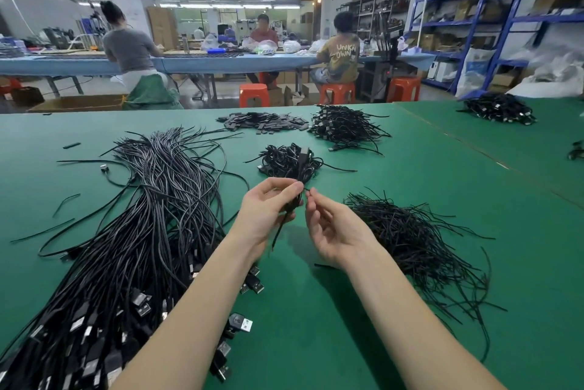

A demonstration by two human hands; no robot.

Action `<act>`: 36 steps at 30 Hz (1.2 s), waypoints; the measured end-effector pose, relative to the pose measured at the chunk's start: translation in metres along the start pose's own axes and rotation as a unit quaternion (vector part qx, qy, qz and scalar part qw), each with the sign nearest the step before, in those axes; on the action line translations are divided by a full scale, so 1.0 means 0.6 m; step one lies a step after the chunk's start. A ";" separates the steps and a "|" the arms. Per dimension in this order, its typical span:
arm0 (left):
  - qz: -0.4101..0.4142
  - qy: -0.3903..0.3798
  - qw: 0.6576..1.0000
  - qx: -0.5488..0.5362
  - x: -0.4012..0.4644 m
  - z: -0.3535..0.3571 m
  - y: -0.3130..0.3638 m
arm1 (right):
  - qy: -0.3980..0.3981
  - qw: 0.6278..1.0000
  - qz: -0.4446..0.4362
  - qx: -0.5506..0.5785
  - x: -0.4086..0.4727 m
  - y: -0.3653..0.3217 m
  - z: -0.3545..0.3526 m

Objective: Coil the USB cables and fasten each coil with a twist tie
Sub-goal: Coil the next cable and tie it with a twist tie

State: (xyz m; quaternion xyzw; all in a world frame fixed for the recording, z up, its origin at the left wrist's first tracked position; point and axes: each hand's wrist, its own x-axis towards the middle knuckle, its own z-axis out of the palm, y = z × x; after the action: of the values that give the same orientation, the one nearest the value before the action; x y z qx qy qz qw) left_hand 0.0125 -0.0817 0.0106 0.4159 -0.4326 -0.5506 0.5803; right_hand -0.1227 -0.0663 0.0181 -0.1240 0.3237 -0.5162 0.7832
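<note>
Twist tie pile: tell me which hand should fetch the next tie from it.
Right. The right hand hangs beside the twist tie pile on its own side and pinches only a thin tie end. The left hand grips the coiled cable, and the loose cables lie on its side.

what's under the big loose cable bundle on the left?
The green table shows around the loose cable bundle. USB plugs poke out at its near edge. Anything beneath the bundle is hidden.
</note>
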 end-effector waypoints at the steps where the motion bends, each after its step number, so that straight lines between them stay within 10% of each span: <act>1: 0.006 0.013 1.000 0.015 0.005 0.002 -0.002 | 0.002 0.998 -0.034 -0.048 0.002 0.005 -0.003; 10: 0.103 0.133 0.970 0.174 0.160 0.022 0.037 | 0.056 0.796 -0.311 -0.516 0.027 0.080 -0.036; 18: 0.107 0.192 0.898 0.381 0.258 -0.002 0.016 | 0.043 0.791 -0.307 -0.527 0.034 0.082 -0.040; 36: 0.028 0.240 0.922 0.301 0.124 0.000 -0.005 | 0.048 0.760 -0.331 -0.557 0.031 0.081 -0.044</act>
State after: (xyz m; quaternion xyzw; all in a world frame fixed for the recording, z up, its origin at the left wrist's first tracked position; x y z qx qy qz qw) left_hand 0.0131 -0.1559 0.0109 0.6787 -0.4368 -0.2616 0.5293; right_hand -0.0992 -0.0579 -0.0349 -0.6131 0.5300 -0.4771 0.3400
